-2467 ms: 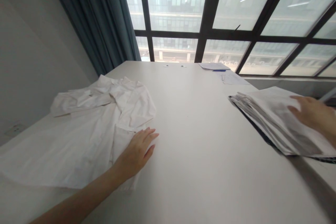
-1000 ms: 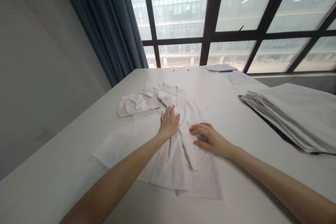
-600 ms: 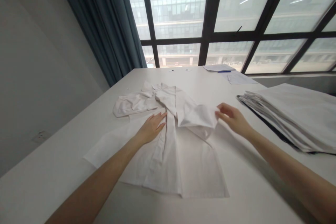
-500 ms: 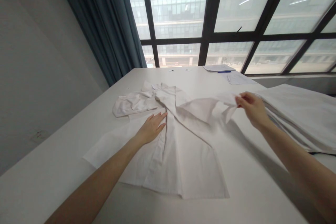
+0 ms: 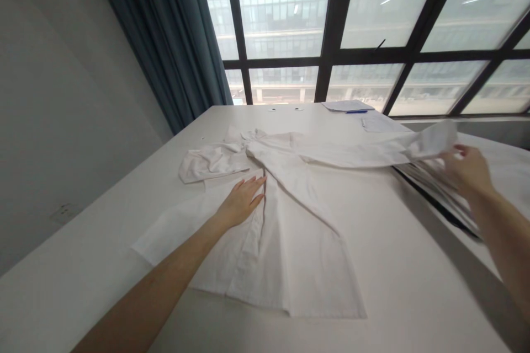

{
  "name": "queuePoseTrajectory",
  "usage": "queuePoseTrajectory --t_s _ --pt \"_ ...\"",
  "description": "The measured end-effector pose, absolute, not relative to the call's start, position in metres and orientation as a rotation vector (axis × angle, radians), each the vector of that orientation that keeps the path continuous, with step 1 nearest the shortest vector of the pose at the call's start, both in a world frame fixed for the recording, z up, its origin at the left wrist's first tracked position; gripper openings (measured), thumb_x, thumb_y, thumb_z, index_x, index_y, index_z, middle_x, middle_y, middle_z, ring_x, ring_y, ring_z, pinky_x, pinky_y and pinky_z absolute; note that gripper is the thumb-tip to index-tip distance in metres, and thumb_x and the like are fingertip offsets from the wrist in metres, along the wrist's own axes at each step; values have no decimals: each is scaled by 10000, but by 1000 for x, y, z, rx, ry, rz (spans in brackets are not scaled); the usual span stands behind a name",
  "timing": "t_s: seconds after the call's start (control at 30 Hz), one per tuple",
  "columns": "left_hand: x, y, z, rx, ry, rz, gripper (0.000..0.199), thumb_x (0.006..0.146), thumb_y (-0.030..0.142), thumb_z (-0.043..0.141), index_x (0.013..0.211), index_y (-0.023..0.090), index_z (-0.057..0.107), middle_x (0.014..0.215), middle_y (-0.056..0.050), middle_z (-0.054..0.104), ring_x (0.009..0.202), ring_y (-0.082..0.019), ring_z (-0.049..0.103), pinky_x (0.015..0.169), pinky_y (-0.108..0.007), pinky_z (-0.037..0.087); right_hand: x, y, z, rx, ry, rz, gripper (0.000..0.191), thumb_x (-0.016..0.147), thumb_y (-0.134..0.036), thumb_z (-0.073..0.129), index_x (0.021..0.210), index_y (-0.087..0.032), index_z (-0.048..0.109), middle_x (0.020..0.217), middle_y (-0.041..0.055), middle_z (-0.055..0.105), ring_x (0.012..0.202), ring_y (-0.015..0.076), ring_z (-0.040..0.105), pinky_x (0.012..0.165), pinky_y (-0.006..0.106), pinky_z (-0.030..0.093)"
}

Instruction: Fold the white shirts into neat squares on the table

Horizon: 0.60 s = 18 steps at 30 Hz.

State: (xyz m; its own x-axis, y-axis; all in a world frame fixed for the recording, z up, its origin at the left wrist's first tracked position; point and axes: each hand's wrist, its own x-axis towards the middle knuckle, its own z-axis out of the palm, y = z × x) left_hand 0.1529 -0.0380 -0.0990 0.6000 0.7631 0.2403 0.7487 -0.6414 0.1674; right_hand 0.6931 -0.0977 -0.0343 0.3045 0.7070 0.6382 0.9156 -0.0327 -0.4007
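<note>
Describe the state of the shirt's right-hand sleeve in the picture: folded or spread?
Spread: the sleeve stretches out sideways from the shirt, its end raised in the right hand.

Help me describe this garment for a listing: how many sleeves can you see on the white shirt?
2. The crumpled sleeve lies bunched at the left of the white shirt, on the table; the outstretched sleeve reaches right, its end held up by the right hand.

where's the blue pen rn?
Head view, far end of the white table, right of centre: the blue pen lies at the near edge of the papers by the window, a loose sheet just nearer the camera.
</note>
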Motion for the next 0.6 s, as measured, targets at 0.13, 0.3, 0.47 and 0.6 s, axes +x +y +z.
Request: queuePoseTrajectory --t_s 0.13,0.3,0.47,0.6 --pt "154 -40 -98 2770 1314 455 488 979 315 332 1449 187 359 1461 -97 470 1386 -228 378 1135 -449 279 643 -100 -22 -2029 -1174 -520 572 804 -356 522 1325 -126 472 1342 265 474 1262 503 403 949 701 350" --pt "154 -40 -98 2770 1311 430 494 980 323 342 1449 171 359 1477 -102 448 1391 -237 368 1138 -454 274 561 -98 -27 -1656 -1651 -464 454 855 -298 496 1297 -194 487 1427 175 431 1328 369 386 1064 599 330" --pt "155 -41 -101 2798 1302 437 497 979 325 356 1452 172 350 1475 -114 447 1394 -238 360 1142 -460 272 482 -112 -68 -1310 -2306 9 415 945 -331 445 1348 -239 485 1457 118 459 1371 268 383 1088 478 370" --pt "155 -37 -98 2809 1385 498 513 962 332 414 1447 171 363 1522 -152 353 1408 -260 328 1121 -453 316 456 -125 -86 -1226 -2544 260 454 992 -329 369 1441 -273 406 1500 77 424 1403 249 337 1118 519 299"
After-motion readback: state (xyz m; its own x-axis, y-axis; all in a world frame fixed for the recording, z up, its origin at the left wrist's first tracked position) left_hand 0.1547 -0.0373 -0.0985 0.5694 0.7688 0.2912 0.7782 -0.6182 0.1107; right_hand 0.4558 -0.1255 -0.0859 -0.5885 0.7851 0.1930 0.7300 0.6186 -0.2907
